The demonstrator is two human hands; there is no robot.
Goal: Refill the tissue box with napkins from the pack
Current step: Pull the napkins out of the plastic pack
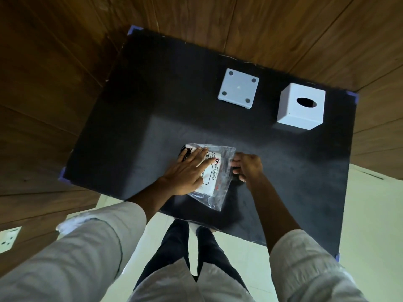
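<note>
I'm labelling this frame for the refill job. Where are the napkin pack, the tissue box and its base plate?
Napkin pack [214, 171]: head view, on the printed label.
Tissue box [302, 105]: head view, on the top face beside the oval slot.
Base plate [238, 89]: head view, on its middle, between the four round pads.

White tissue box [301, 110], clear red-and-black-printed pack [214, 177], black table [152, 127].

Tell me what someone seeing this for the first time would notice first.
Two bare hands work a clear plastic napkin pack at the near middle of the black table: left hand flat on top, right hand gripping its edge. Farther back sit a white cube tissue box and its detached white square base.
</note>
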